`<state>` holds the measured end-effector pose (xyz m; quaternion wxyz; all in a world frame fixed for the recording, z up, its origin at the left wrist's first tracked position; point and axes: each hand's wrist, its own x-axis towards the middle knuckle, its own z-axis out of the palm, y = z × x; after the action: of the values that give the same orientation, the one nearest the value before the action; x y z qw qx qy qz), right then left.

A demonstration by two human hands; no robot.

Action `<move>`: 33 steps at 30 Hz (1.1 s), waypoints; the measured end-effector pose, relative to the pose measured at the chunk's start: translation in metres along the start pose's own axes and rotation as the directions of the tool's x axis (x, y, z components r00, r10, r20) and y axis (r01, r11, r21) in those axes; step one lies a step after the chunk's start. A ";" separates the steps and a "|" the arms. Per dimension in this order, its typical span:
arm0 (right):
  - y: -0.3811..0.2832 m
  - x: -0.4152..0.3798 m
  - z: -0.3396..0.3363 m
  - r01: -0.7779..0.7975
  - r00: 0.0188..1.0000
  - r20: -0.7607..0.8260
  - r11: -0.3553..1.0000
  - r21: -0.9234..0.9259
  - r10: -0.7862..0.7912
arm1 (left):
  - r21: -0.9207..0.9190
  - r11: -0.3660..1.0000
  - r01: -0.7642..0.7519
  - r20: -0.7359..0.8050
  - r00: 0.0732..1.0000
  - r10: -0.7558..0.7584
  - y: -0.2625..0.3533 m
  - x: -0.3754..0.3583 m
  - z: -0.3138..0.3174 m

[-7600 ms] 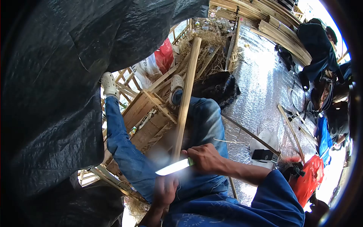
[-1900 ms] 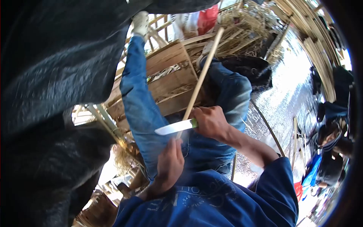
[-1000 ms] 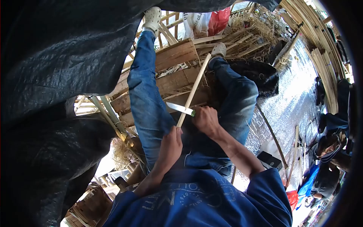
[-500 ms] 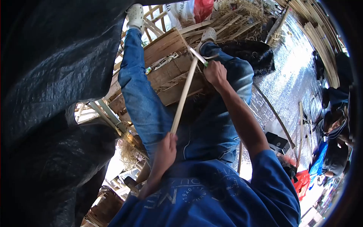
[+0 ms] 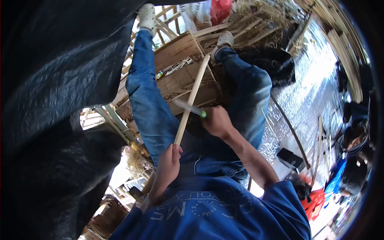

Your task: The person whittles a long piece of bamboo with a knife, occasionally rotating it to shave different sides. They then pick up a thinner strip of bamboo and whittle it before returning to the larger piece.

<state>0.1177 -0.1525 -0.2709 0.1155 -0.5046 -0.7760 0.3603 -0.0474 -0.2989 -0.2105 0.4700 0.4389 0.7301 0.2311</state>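
My left hand [image 5: 169, 162] grips the near end of a long, pale strip of wood, perhaps bamboo [image 5: 195, 91], which slants up and away between my legs. A knife [image 5: 188, 106] with a bright green mark by its handle is in my right hand [image 5: 218, 122], fingers wrapped round the grip. Its blurred blade crosses the strip at about mid-length. Beneath the strip's far end is a wooden crate [image 5: 176, 52] of rough boards, between my legs in blue jeans [image 5: 146, 92].
Straw and loose slats [image 5: 256, 26] lie beyond my feet. Black sheeting [image 5: 60, 80] hangs at the left. On the right, a shiny silver floor covering [image 5: 308, 84] carries a thin curved stick [image 5: 290, 126] and a dark box [image 5: 291, 159]. Long strips [image 5: 346, 60] are stacked farther right.
The knife and my right hand have come from the strip's far end back toward me, to about its middle. My left hand keeps its hold on the near end.
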 end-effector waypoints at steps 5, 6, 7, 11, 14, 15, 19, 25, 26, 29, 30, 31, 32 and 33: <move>0.003 0.013 0.013 0.123 0.992 0.042 0.990 -0.065 -0.120 | 0.149 0.987 -0.059 -0.072 0.995 0.070 0.004 0.009 0.007; 0.003 0.020 0.013 0.114 0.993 0.029 0.992 -0.057 -0.112 | 0.195 0.980 -0.028 -0.085 0.995 0.046 0.009 0.007 0.008; 0.003 0.027 0.013 0.103 0.995 0.015 0.992 -0.074 -0.102 | 0.208 0.978 -0.033 -0.079 0.996 0.050 0.014 0.005 0.007; 0.002 0.052 0.025 0.091 0.996 0.004 0.986 -0.143 -0.092 | 0.214 0.972 0.096 -0.158 0.985 -0.063 0.017 -0.006 0.005; 0.015 0.076 0.017 -0.013 0.999 -0.032 0.980 -0.196 0.006 | 0.220 0.969 0.109 -0.150 0.986 -0.077 0.014 -0.015 0.004; 0.018 0.083 0.012 -0.090 0.995 -0.068 0.977 -0.194 0.078 | 0.219 0.973 0.074 -0.124 0.991 -0.048 0.009 -0.020 0.006; 0.033 0.116 0.013 -0.067 0.993 -0.108 0.964 -0.258 0.040 | 0.198 0.973 0.120 -0.100 0.990 -0.102 0.013 -0.021 0.002; 0.045 0.161 0.026 -0.037 0.995 -0.097 0.951 -0.306 0.008 | 0.138 0.982 0.132 -0.127 0.985 -0.115 -0.001 -0.018 0.004; 0.046 0.164 0.025 -0.099 0.985 -0.163 0.966 -0.239 0.060 | 0.129 0.982 0.136 -0.137 0.983 -0.119 0.000 -0.019 0.004; 0.047 0.171 0.017 -0.037 0.992 -0.123 0.945 -0.324 -0.003 | 0.114 0.981 0.155 -0.114 0.983 -0.142 -0.001 -0.017 0.004; 0.043 0.168 0.010 -0.047 0.996 -0.087 0.941 -0.334 0.018 | 0.122 0.988 0.093 -0.146 0.986 -0.075 -0.007 -0.015 0.007; 0.044 0.167 0.010 -0.049 0.996 -0.084 0.939 -0.341 0.021 | 0.130 0.991 0.031 -0.177 0.984 -0.008 -0.011 -0.015 0.010; 0.045 0.168 0.010 -0.053 0.996 -0.086 0.937 -0.346 0.024 | 0.126 0.992 0.025 -0.174 0.985 -0.003 -0.011 -0.014 0.011; 0.047 0.169 0.009 -0.056 0.996 -0.088 0.936 -0.349 0.027 | 0.122 0.992 0.019 -0.180 0.984 0.004 -0.010 -0.013 0.011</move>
<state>0.0671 0.0007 -0.3400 0.0479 -0.5478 -0.8116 0.1975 -0.0398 -0.3162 -0.2170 0.3752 0.4416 0.7840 0.2227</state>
